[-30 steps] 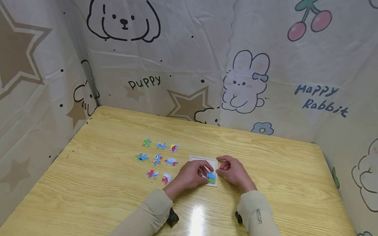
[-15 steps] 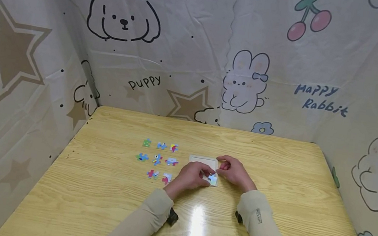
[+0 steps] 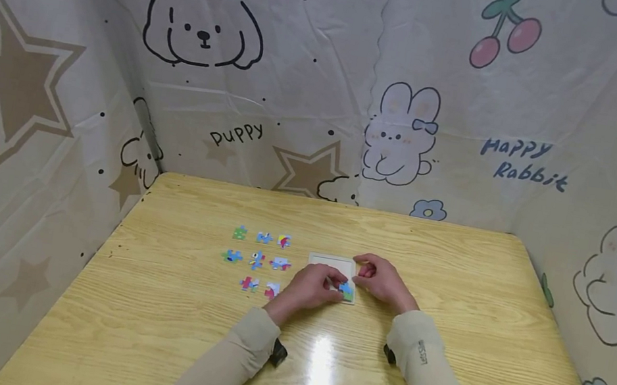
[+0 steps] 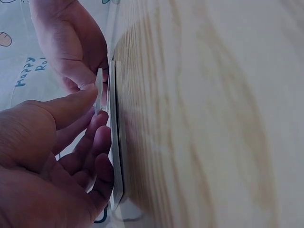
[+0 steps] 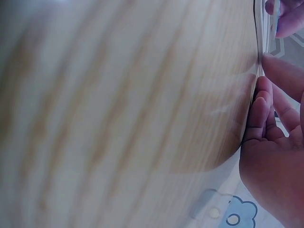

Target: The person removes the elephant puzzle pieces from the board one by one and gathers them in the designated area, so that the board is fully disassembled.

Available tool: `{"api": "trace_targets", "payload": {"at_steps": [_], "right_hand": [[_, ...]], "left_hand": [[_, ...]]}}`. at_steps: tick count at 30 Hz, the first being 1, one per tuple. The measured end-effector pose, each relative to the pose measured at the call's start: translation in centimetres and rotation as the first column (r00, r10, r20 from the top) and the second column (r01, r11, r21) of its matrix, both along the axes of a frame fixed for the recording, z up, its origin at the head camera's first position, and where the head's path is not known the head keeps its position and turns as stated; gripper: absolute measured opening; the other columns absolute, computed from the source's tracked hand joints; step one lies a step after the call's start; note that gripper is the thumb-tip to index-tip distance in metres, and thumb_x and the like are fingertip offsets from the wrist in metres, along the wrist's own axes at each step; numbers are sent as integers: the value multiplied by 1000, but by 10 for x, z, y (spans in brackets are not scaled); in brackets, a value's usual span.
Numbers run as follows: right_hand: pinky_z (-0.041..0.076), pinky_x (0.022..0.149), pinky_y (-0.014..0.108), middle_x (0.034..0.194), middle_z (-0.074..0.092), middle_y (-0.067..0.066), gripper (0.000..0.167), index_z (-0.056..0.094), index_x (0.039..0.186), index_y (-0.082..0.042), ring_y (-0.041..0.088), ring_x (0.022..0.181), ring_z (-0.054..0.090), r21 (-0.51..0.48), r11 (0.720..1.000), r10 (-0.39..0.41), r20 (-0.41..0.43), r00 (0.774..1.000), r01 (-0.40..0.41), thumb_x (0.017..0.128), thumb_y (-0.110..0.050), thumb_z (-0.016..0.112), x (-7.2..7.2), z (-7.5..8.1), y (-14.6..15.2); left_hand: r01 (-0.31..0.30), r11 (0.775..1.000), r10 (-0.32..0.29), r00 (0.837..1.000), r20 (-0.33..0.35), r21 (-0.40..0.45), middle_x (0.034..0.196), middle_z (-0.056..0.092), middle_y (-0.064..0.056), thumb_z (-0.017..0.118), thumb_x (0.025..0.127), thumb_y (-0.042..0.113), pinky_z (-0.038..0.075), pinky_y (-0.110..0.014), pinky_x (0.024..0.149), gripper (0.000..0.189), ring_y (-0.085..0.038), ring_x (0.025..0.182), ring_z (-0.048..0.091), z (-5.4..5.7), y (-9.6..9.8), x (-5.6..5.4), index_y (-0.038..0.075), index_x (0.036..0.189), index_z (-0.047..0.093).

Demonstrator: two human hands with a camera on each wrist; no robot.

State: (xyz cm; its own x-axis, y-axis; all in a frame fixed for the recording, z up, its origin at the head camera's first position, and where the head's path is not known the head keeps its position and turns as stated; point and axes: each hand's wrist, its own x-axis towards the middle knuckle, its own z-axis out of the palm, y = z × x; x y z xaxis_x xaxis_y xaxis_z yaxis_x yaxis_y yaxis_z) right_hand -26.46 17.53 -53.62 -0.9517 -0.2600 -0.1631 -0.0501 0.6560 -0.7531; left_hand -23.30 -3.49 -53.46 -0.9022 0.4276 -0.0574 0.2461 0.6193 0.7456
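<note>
A small blue and green jigsaw piece (image 3: 346, 291) is pinched between the thumb and fingers of my left hand (image 3: 314, 285), over the lower right corner of a pale, flat puzzle tray (image 3: 332, 258). From the left wrist, the piece (image 4: 99, 90) shows edge-on, tilted up from the tray. My right hand (image 3: 383, 281) grips the tray's right edge with thumb and index finger, its other fingers curled. In the right wrist view the thumb (image 5: 282, 73) meets the tray's edge. Part of the tray's inside is hidden behind my left hand.
Left of the tray, several loose jigsaw pieces lie in rough rows, among them a green one (image 3: 239, 233), a red and yellow one (image 3: 284, 241) and a white and pink one (image 3: 272, 289). Patterned cloth (image 3: 324, 88) surrounds the wooden table (image 3: 156, 329).
My left hand has shifted the pinched piece slightly right and down toward the tray's lower right corner, and its tilt has varied. My right hand has stayed at the tray's edge.
</note>
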Motion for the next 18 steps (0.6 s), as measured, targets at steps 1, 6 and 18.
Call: {"api": "trace_targets", "payload": {"at_steps": [1,6,18], "right_hand": [[45,74,27,98,63,9,43,62,137,-2,20,86,55,-1,1000,0,-1,1000,0,96,-8,73,0,0,0],[46,75,30,97,64,9,43,62,136,-1,19,85,55,-12,1000,10,-9,1000,-10,95,-7,73,-1,-2,0],[45,76,30,98,62,9,43,62,136,-1,20,87,54,-15,1000,5,0,1000,-5,95,-7,74,1,0,0]], "left_hand": [[-1,1000,1,1000,4,4,102,75,3,82,90,21,48,-25,75,30,-6,80,58,0,-1,0,15,118,78],[-5,1000,4,1000,22,13,107,75,2,80,91,23,49,-27,78,31,-8,85,60,2,-7,3,15,122,76],[-9,999,9,1000,4,52,112,76,-3,76,95,21,47,-24,71,29,-6,77,57,11,-28,10,14,122,76]]}}
